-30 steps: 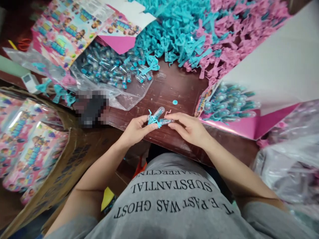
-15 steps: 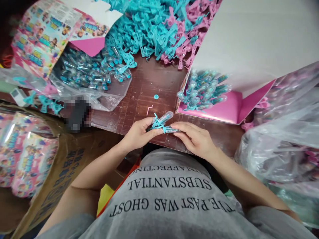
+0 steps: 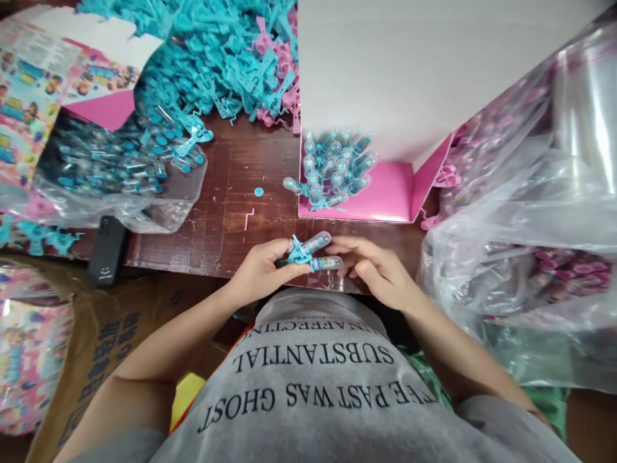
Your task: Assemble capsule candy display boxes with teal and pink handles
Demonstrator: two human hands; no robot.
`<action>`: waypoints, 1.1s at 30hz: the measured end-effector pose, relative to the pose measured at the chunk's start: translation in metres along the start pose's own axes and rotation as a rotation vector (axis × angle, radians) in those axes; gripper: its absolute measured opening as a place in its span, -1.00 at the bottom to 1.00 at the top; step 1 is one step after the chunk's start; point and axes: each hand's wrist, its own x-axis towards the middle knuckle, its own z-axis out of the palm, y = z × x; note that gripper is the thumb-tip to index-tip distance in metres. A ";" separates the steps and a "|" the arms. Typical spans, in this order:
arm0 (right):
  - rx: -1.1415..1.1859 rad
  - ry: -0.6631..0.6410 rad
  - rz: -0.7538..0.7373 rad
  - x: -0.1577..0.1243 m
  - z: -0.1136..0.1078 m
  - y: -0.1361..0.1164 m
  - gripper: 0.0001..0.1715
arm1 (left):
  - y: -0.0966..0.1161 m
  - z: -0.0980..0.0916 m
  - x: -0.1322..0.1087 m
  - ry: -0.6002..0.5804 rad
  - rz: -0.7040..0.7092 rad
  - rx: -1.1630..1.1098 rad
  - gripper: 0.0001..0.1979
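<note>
Head view, me by the table. Left hand [image 3: 263, 270] is pinched narrow, thumb and fingers closed on a light-blue plastic toy piece [image 3: 301, 251] with two clear rounded-end tubes: upper tube [image 3: 317, 242], lower tube [image 3: 330, 263], both pointing toward the right hand [image 3: 385, 273]. Right hand is half spread, fingers bent, thumb off the forefinger, at the tube ends; can't tell if it touches them. Both hands sit over the near edge of the dark red-brown wooden table [image 3: 222, 180]. Just beyond left hand: a thin bent pink plastic crank [image 3: 249, 219]; a bit farther, a small blue toothed disc [image 3: 259, 191]. Beyond right hand: an open white-and-pink cardboard box [image 3: 390, 193] with a cluster of clear-and-blue tube toys [image 3: 332, 167] inside. Far ahead of left hand: a heap of blue plastic pieces [image 3: 202, 64], some pink plastic pieces [image 3: 289, 99] at its right side. Ahead and left of left hand: small blue-capped clear tubes [image 3: 101, 154] on a clear plastic bag [image 3: 183, 209]. Well left of left hand: a black oblong device [image 3: 107, 251] at the table edge. Right of right hand: crumpled clear plastic bags [image 3: 472, 270], pink items within.
</note>
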 end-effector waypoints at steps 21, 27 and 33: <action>-0.861 0.186 -0.190 0.027 -0.086 -0.023 -0.68 | -0.023 0.065 0.125 0.746 0.290 -0.122 -0.20; -1.105 0.014 -0.161 0.056 -0.089 -0.033 -0.66 | -0.019 0.049 0.118 0.706 0.314 -0.141 -0.37; -1.263 -0.036 -0.126 0.071 -0.075 -0.054 -0.73 | -0.024 0.045 0.115 0.700 0.227 -0.090 -0.45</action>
